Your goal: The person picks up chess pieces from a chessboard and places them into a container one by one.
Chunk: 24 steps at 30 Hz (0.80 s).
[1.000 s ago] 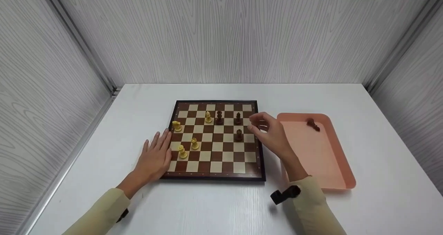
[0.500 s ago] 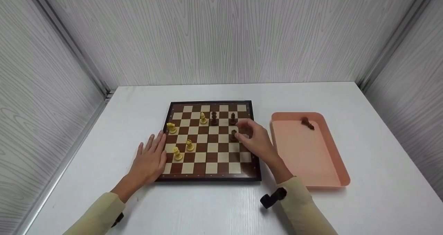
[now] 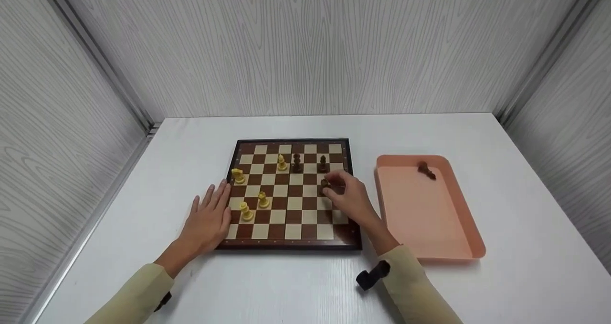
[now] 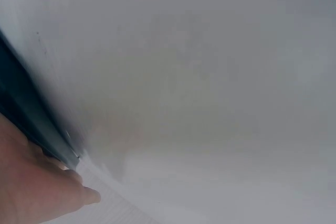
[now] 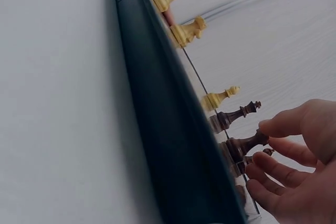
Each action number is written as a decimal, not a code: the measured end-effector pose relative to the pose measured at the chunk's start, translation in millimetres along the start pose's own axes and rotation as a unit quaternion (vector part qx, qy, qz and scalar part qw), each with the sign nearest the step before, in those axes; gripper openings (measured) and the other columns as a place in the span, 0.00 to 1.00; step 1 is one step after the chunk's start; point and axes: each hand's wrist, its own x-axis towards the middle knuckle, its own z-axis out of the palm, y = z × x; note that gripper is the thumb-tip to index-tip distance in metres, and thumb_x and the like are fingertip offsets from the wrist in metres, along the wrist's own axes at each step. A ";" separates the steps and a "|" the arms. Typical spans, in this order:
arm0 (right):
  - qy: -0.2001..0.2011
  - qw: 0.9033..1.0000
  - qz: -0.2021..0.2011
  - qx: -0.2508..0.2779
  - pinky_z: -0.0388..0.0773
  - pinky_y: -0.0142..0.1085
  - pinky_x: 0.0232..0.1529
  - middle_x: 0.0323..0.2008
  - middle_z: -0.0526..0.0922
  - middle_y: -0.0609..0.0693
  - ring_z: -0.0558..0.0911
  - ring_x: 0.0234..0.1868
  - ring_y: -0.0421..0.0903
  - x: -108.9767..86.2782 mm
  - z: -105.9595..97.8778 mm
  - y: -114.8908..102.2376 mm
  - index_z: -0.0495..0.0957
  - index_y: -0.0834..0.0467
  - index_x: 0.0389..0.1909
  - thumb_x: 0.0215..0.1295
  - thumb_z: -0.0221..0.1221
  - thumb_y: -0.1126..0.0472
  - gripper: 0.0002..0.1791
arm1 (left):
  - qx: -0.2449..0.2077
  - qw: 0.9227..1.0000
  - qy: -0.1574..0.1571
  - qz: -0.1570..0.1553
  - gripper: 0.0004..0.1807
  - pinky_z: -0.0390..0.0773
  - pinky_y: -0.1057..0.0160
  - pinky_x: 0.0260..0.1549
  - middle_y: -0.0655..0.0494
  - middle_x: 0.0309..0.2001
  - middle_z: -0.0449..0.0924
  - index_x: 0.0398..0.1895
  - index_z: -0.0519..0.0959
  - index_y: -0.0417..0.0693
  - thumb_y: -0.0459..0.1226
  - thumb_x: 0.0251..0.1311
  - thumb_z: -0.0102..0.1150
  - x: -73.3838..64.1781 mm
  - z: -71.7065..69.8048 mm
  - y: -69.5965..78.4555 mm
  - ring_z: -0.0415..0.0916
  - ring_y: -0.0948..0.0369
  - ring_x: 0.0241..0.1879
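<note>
On a brown-and-cream chessboard (image 3: 294, 218), my right hand (image 3: 351, 199) has thumb and index finger pinching the top of a dark brown chess piece (image 5: 242, 146), which stands upright on the right side. Its top is partly covered by the fingers. My left hand (image 3: 205, 223) rests with fingers straight along the board's left edge. Farther back stand a taller dark piece (image 3: 297, 163), a slim dark piece (image 3: 323, 164) and a yellow bishop (image 3: 282, 162). A yellow knight (image 3: 238, 176) and two more yellow pieces (image 3: 246, 212) stand near the left hand.
A pink tray (image 3: 470, 219) lies right of the board, with one dark chess piece (image 3: 426, 170) on its side near the tray's back edge. The white table (image 3: 267, 286) carries everything. Grey wood-grain panels (image 3: 305, 47) enclose the back and both sides.
My right hand has moved left from the board's right edge, lowered, and closed its fingertips on the dark piece. The left hand keeps its place; the head view has shifted slightly.
</note>
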 end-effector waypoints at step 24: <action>0.040 0.999 0.009 -0.036 0.78 0.45 0.55 0.47 0.86 0.54 0.83 0.51 0.50 0.1 12.2 6.5 0.84 0.61 0.50 0.67 0.66 0.67 0.12 | 0.010 1.000 0.006 0.009 0.33 0.41 0.32 0.72 0.45 0.83 0.41 0.83 0.45 0.39 0.44 0.82 0.30 0.9 2.8 -1.0 0.39 0.41 0.80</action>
